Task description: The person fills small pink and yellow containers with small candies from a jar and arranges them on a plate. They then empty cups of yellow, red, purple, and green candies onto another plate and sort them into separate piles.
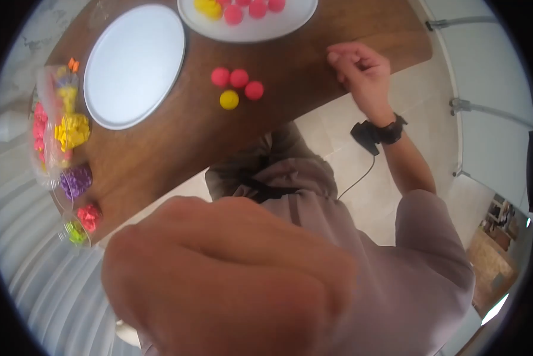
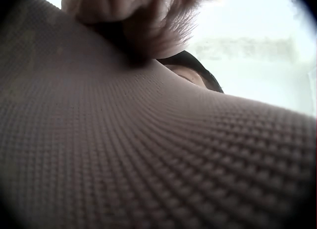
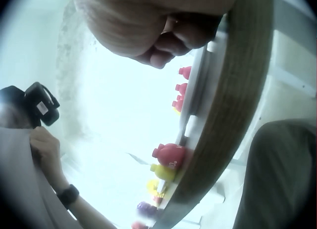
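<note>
My left hand [image 1: 225, 273] looms large and blurred close to the head camera, its back toward me. From the right wrist view, this left hand [image 3: 45, 147] is curled at the top of the shirt [image 3: 20, 179]. Ribbed shirt fabric [image 2: 138, 150] fills the left wrist view and runs up to the curled fingers [image 2: 143, 11], which appear to grip it. My right hand [image 1: 361, 68] hangs over the table's near edge, fingers loosely curled, holding nothing. Left of it on the table stand three small round red bottles [image 1: 238, 78] and a yellow one [image 1: 229, 99].
A white oval plate [image 1: 134, 65] lies on the wooden table [image 1: 153, 160]. Another plate [image 1: 254, 35] at the back holds red and yellow bottles. Along the left edge are clear bags with yellow pieces [image 1: 72, 131], purple pieces [image 1: 75, 181] and red pieces [image 1: 89, 218].
</note>
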Motion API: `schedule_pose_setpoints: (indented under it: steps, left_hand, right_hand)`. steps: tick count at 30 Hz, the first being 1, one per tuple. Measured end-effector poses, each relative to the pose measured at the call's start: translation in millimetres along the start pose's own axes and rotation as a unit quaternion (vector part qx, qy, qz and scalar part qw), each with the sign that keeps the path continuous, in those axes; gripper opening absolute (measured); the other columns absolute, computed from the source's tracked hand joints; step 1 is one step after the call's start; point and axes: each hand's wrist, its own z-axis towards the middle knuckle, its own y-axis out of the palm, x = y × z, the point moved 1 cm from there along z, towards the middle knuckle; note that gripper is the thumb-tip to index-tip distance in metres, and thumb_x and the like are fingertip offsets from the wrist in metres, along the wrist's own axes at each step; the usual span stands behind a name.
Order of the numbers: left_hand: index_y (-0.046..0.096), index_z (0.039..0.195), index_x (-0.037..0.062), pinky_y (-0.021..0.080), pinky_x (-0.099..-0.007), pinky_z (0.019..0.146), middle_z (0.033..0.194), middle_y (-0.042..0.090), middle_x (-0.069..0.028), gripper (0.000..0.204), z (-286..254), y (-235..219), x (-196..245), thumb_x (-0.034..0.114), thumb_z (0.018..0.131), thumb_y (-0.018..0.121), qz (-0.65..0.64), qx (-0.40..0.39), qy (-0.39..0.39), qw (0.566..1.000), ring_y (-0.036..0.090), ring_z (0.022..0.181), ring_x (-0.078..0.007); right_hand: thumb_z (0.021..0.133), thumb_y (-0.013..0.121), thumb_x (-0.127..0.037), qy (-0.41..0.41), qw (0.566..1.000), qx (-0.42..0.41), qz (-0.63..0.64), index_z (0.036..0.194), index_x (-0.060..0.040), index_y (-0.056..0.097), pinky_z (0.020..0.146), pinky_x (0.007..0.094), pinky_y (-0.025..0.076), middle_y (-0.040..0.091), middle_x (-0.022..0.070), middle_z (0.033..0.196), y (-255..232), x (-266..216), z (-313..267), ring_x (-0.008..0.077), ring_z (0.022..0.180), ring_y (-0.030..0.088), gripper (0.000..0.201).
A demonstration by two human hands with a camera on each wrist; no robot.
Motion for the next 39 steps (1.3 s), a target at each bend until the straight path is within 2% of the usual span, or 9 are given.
schedule_pose_setpoints:
  steps: [2, 4, 8, 10, 12, 13, 17, 39]
  left_hand:
    - [0.048, 0.060, 0.0042, 0.030, -0.0321, 0.037, 0.053, 0.047, -0.0064, 0.036, -3.4, 1.5, -1.9, 0.007, 0.092, 0.064, 0.000, 0.033, -0.032, 0.999, 0.039, 0.039, -0.0182]
    - [0.048, 0.060, 0.0042, 0.030, -0.0322, 0.037, 0.053, 0.047, -0.0064, 0.036, 4.6, -1.0, -6.0, 0.007, 0.092, 0.064, 0.004, 0.030, -0.031, 0.999, 0.039, 0.039, -0.0183]
    - [0.048, 0.060, 0.0043, 0.030, -0.0322, 0.037, 0.053, 0.047, -0.0064, 0.036, 6.1, 6.4, 4.9, 0.007, 0.092, 0.064, 0.006, 0.038, -0.047, 0.998, 0.039, 0.039, -0.0183]
    - [0.048, 0.060, 0.0044, 0.030, -0.0322, 0.037, 0.053, 0.047, -0.0064, 0.036, 6.2, -6.3, -1.0, 0.007, 0.092, 0.064, 0.005, 0.049, -0.062, 0.997, 0.039, 0.039, -0.0184]
    - [0.048, 0.060, 0.0044, 0.030, -0.0322, 0.037, 0.053, 0.047, -0.0064, 0.036, 14.3, 3.0, -15.2, 0.006, 0.092, 0.064, 0.000, 0.055, -0.071, 0.996, 0.039, 0.039, -0.0184]
    - [0.048, 0.060, 0.0044, 0.030, -0.0322, 0.037, 0.053, 0.047, -0.0064, 0.036, 9.1, -9.5, -2.2, 0.006, 0.092, 0.064, 0.001, 0.050, -0.066, 0.997, 0.039, 0.039, -0.0184]
    - [0.048, 0.060, 0.0045, 0.029, -0.0323, 0.037, 0.053, 0.047, -0.0065, 0.036, 9.7, -12.1, 2.5, 0.006, 0.093, 0.064, -0.005, 0.046, -0.067, 0.997, 0.039, 0.039, -0.0185]
    - [0.049, 0.060, 0.0048, 0.029, -0.0324, 0.037, 0.052, 0.046, -0.0067, 0.036, 11.5, -17.3, -3.9, 0.004, 0.093, 0.064, -0.026, 0.034, -0.066, 0.997, 0.039, 0.038, -0.0189]
  right_hand:
    - [0.093, 0.073, -0.005, 0.030, 0.999, 0.001, 0.038, 0.102, -0.0021, 0.075, 0.051, 0.0181, 0.036, 0.061, -0.0055, 0.067, 3.4, 5.5, -6.4, 0.0004, 0.058, 0.052, 0.010]
    - [0.092, 0.073, -0.004, -0.011, 0.999, 0.010, 0.051, 0.102, -0.0011, 0.075, 0.049, 0.0174, 0.032, 0.060, -0.0062, 0.066, -0.6, 10.1, 2.6, -0.0004, 0.057, 0.050, 0.011]
    - [0.092, 0.073, -0.003, -0.020, 0.999, -0.002, 0.051, 0.103, -0.0012, 0.075, 0.050, 0.0174, 0.032, 0.060, -0.0063, 0.068, -2.5, 12.3, 2.1, -0.0006, 0.059, 0.050, 0.012]
    - [0.092, 0.073, -0.003, -0.011, 0.999, 0.000, 0.047, 0.104, -0.0013, 0.075, 0.051, 0.0175, 0.032, 0.060, -0.0066, 0.067, 2.8, 9.1, 1.3, -0.0006, 0.059, 0.050, 0.012]
    - [0.093, 0.072, -0.002, -0.008, 0.999, 0.003, 0.038, 0.104, -0.0014, 0.075, 0.051, 0.0175, 0.033, 0.060, -0.0068, 0.067, 4.5, 10.7, -3.6, -0.0006, 0.059, 0.050, 0.011]
    - [0.093, 0.072, -0.002, -0.021, 0.999, -0.008, 0.034, 0.104, -0.0014, 0.075, 0.051, 0.0176, 0.033, 0.059, -0.0069, 0.066, 2.7, 13.2, -0.3, -0.0006, 0.059, 0.050, 0.012]
    - [0.093, 0.073, -0.003, -0.043, 0.999, -0.015, 0.000, 0.104, -0.0018, 0.075, 0.051, 0.0180, 0.034, 0.058, -0.0071, 0.064, 3.4, 16.4, 2.6, -0.0006, 0.058, 0.049, 0.012]
    - [0.093, 0.072, -0.004, -0.049, 0.998, -0.039, 0.004, 0.103, -0.0026, 0.075, 0.052, 0.0175, 0.034, 0.059, -0.0072, 0.066, 12.3, 20.8, 1.3, -0.0008, 0.058, 0.050, 0.010]
